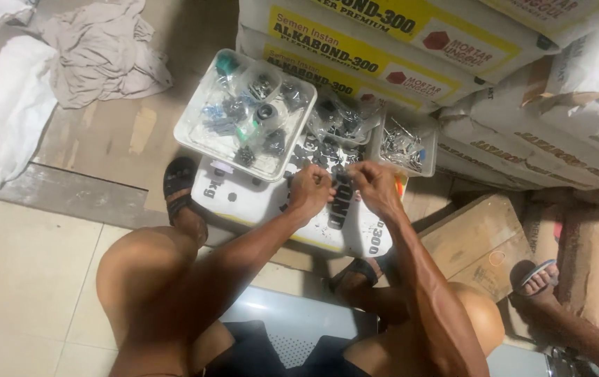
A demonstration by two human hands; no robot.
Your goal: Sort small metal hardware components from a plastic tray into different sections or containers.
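Two bare knees nearest, lower body cut off by frame edge. Left hand (pixel 311 188) and right hand (pixel 376 187) close together, fingertips pinched on something tiny between them; item too small to make out. Hands hover over flat white sack with black print (pixel 243 199) on floor. Beyond: two clear plastic trays, large square tray (pixel 195 136) with small bagged dark parts, count unclear; narrow tray (pixel 428 143) with metal bits. Farther: stacked cement sacks with yellow bands (pixel 383 42), partly cropped. Another person's sandalled foot (pixel 540 278) at right edge.
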